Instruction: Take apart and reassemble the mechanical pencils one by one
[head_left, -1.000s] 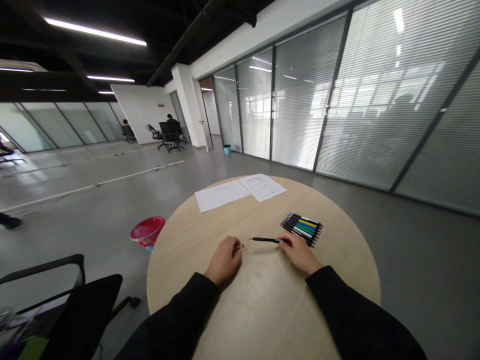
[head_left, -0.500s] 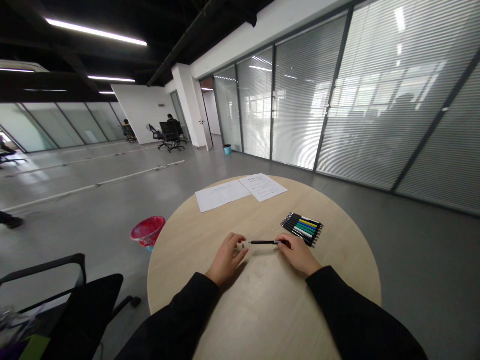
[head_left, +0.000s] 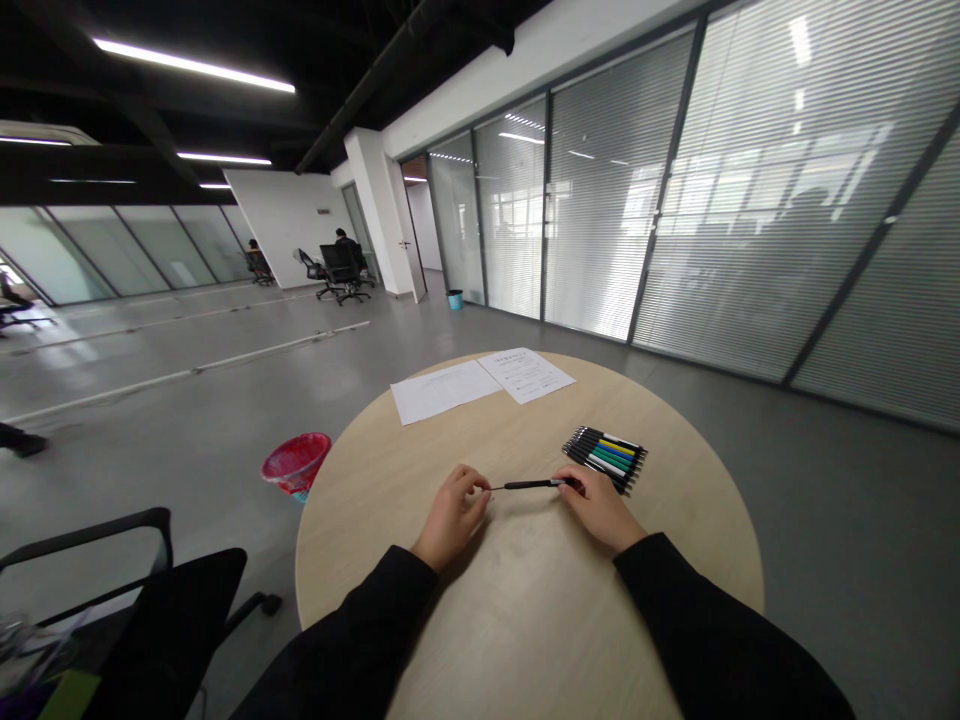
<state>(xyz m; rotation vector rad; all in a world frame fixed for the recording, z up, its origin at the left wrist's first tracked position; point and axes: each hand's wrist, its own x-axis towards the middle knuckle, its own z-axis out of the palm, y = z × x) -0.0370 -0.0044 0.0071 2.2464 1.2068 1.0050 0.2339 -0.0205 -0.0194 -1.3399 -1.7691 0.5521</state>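
Note:
A black pen [head_left: 531, 485] is held roughly level just above the round table [head_left: 517, 640]. My right hand [head_left: 598, 508] is closed around its right end. The thin tip of the pen points left and reaches the fingertips of my left hand [head_left: 452, 512]. There my left thumb and fingers are pinched together at the slim tip; any small part between them is hidden. Close beyond my right hand lies a row of several pens [head_left: 606, 458], mostly black, with white, yellow, blue and green sections.
Two printed paper sheets lie at the table's far side, one white sheet [head_left: 442, 390] and another sheet [head_left: 527, 374] overlapping it. A red-lined bin [head_left: 296, 460] stands left of the table, near a black chair [head_left: 150, 620]. Farther off, a person [head_left: 345, 240] sits by office chairs.
My left fingers have closed from a slightly spread pose onto the thin tip of the pen. The pen has shifted very slightly right. The pens in the row have not moved.

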